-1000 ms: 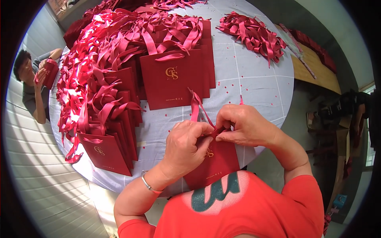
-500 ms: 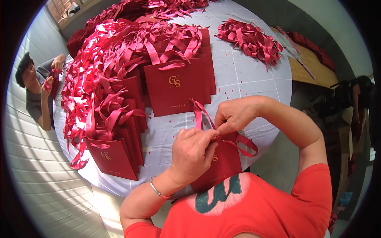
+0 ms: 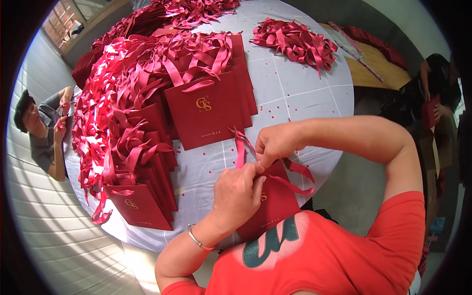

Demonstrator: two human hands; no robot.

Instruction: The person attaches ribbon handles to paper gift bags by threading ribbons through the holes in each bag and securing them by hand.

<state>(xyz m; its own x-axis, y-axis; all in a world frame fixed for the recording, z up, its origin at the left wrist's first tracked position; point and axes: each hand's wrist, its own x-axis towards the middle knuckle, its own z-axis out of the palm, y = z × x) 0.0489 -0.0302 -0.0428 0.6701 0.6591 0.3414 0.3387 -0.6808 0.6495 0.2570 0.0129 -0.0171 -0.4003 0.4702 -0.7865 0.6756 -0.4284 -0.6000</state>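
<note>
A red paper gift bag [image 3: 278,204] with gold print lies at the table's near edge, against my shirt. My left hand [image 3: 235,196] is closed at its top edge, thumb and fingers pinched together there. My right hand [image 3: 279,142] meets it from above, its fingertips pinching the ribbon at the same spot. One pink-red ribbon [image 3: 240,150] runs up from the bag's top to the left of my fingers. Another ribbon loop [image 3: 307,179] curls out to the right. My fingers hide the exact point where the ribbon meets the bag.
Rows of finished-looking red bags [image 3: 204,110] with ribbon handles fill the table's left and far side. Loose ribbons [image 3: 295,44] lie heaped at the far right of the white tablecloth [image 3: 314,101]. A co-worker [image 3: 42,128] handles ribbon at left; another person [image 3: 437,93] holds something red at right.
My two hands stay together at the bag's top, with slight finger movement and the right arm's elbow swung a little outward. The view has shifted, and more of the person at right shows.
</note>
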